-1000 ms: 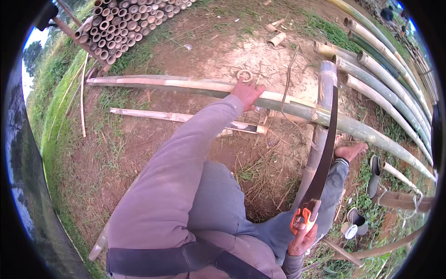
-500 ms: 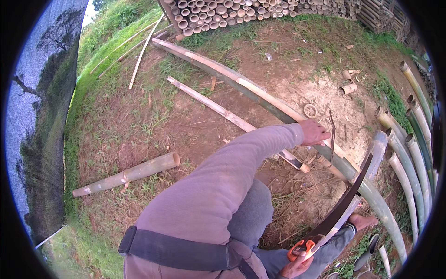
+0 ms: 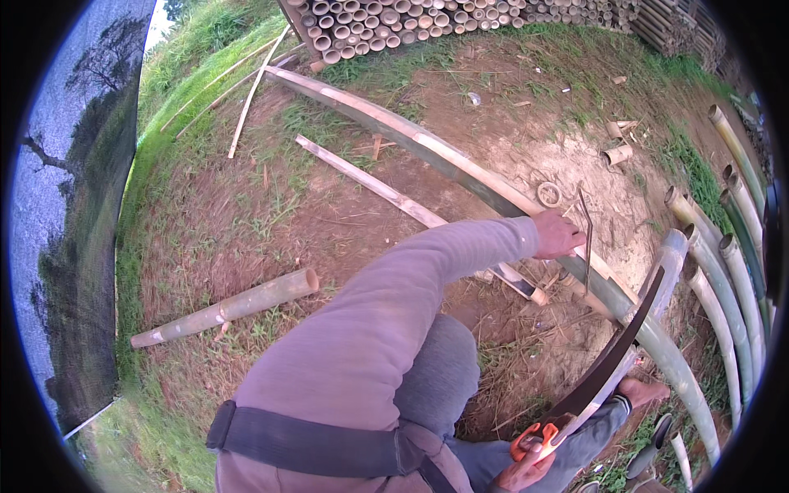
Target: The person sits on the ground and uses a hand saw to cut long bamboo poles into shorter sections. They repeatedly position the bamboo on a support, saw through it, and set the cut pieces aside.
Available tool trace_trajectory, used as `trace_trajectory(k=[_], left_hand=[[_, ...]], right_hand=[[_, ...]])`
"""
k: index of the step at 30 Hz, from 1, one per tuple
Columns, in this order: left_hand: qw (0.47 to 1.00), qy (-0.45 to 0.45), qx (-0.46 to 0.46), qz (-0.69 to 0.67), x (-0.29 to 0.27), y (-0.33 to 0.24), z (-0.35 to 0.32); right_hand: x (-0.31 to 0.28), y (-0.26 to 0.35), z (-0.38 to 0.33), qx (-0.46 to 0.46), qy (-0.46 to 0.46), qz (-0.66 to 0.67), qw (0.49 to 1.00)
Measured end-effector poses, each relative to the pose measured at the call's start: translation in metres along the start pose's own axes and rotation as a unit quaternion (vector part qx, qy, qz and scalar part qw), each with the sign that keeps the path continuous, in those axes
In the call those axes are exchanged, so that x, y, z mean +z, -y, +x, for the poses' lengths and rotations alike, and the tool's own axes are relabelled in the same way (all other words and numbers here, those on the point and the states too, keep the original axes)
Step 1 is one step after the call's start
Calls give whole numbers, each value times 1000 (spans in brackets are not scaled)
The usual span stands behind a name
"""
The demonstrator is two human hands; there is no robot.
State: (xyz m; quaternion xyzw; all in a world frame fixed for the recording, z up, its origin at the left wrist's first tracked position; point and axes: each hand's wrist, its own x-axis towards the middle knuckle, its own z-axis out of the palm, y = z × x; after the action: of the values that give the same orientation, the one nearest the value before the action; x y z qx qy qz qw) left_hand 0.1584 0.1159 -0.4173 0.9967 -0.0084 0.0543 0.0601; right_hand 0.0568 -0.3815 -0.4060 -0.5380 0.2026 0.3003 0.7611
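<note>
A long bamboo pole (image 3: 477,172), its upper face cut pale along much of its length, runs from the far left to the near right. My left hand (image 3: 560,234) is closed over it near the middle right. In my right hand (image 3: 527,472), low in the picture, is the orange handle of a handsaw (image 3: 606,362). The saw's dark curved blade slants up and right, lying across the green part of the pole. Whether its teeth bite into the bamboo cannot be made out. A thin bent rod (image 3: 588,226) stands beside my left hand.
Under the pole at right is a thick grey bamboo length (image 3: 672,256). More bamboo poles (image 3: 715,261) line the right side. A split strip (image 3: 370,182) and a short bamboo tube (image 3: 238,308) lie on the ground. Stacked bamboo (image 3: 394,25) stands behind; a bamboo ring (image 3: 548,194) lies on sawdust.
The fingers of my left hand have curled in a little on the pole. The saw has shifted only slightly, its tip a touch farther up and right.
</note>
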Motion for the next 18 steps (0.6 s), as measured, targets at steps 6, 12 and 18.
trace_trajectory(k=[6, 12, 18], left_hand=[[997, -68, 10, -41, 8, -3, -2], [995, -77, 14, -62, -4, -7, -4], [995, -75, 19, -65, -5, -6, -2]], right_hand=[[3, -26, -27, -267, 61, -323, 906], [8, -50, -56, -292, 96, -454, 836], [13, -46, -69, -213, 105, -459, 856]])
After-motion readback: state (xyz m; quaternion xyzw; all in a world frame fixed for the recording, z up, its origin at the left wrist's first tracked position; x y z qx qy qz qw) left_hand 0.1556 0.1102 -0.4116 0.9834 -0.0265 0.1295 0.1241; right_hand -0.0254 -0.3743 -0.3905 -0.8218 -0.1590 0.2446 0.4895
